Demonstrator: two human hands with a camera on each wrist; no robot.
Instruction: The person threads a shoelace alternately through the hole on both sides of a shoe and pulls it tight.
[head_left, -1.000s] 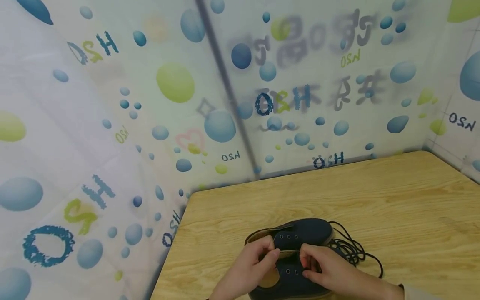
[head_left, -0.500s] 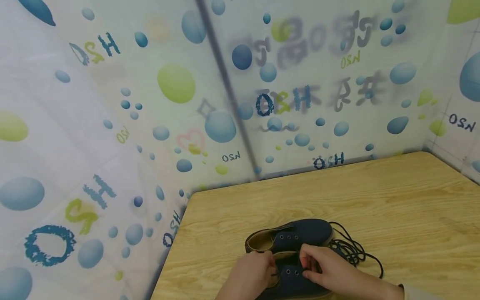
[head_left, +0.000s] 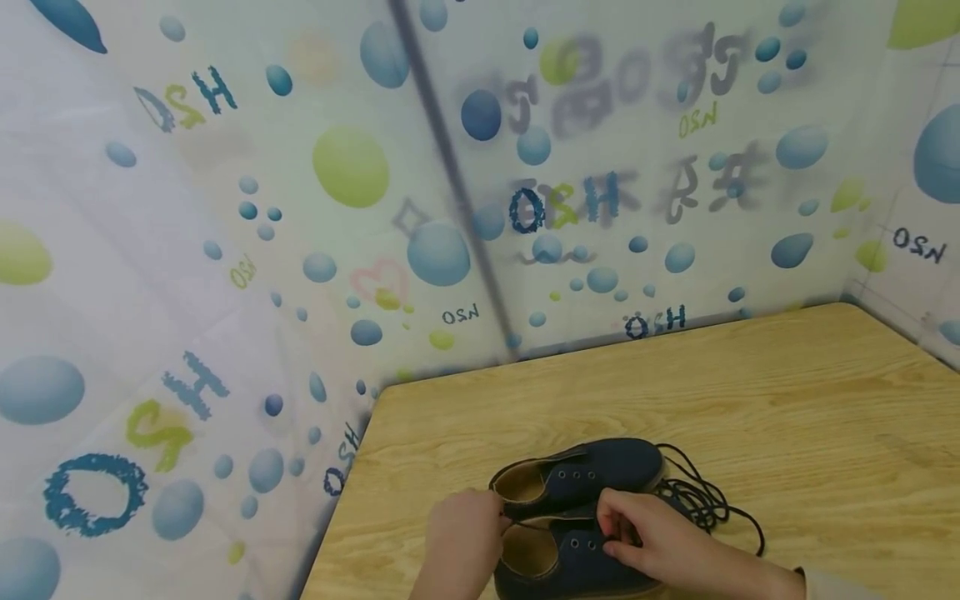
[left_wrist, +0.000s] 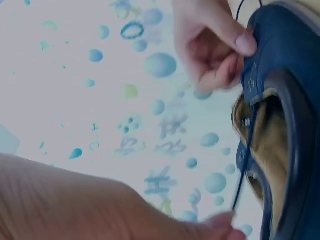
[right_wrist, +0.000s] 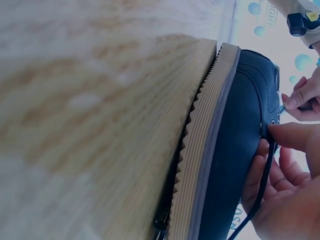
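Observation:
Two dark blue shoes with tan linings lie side by side on the table; the nearer shoe [head_left: 577, 573] is between my hands. My left hand [head_left: 463, 533] pinches a thin black shoelace [left_wrist: 246, 172], drawn taut from the near shoe's eyelets across its opening. At the eyelet flap of that shoe, my right hand [head_left: 656, 529] holds on, its thumb pressed beside an eyelet and fingers curled below. In the right wrist view another stretch of lace [right_wrist: 264, 185] runs from the eyelet past the right fingers. Behind it, the farther shoe [head_left: 626, 462] shows bare eyelets.
Loose black lace [head_left: 697, 496] lies tangled to the right of the shoe toes. The wooden table [head_left: 825, 392] ends at its left edge and meets a patterned curtain [head_left: 360, 167] behind.
My left hand has moved left from the eyelets to beyond the near shoe's heel, drawing the lace out across the opening. The right hand has stayed at the eyelet flap.

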